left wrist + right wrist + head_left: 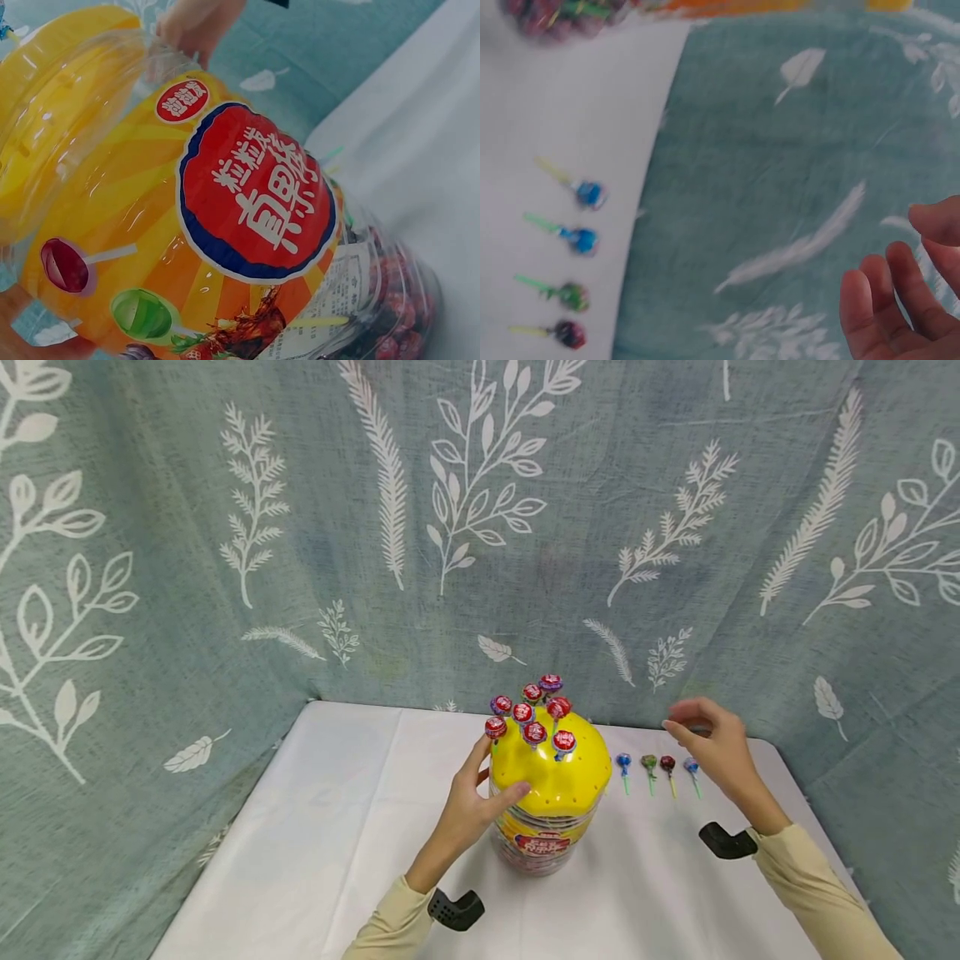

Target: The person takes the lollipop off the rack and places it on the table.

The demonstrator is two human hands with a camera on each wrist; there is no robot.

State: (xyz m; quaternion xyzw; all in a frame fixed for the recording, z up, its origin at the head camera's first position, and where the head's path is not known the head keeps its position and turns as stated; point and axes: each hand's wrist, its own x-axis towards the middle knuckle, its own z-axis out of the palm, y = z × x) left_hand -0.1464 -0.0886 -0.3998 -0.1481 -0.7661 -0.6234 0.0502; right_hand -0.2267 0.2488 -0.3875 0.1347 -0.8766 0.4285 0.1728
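A clear plastic candy jar (542, 847) with a bright yellow lid (573, 777) stands upright on the table. Several wrapped lollipops (564, 742) stick up from holes in the lid's far and left parts. My left hand (468, 806) grips the jar at its top left, thumb over the lid's edge and fingers round the far side. The jar's printed label (259, 187) fills the left wrist view. To the right of the jar, my right hand (712, 743) hovers above a row of loose lollipops (649, 763), fingers loosely bent and nothing between them.
A white cloth (360, 827) covers the table. Behind and at both sides hangs a grey-green curtain (555, 568) with white leaf prints, close to the table's back edge. More lollipops (401, 300) show through the jar's clear lower wall.
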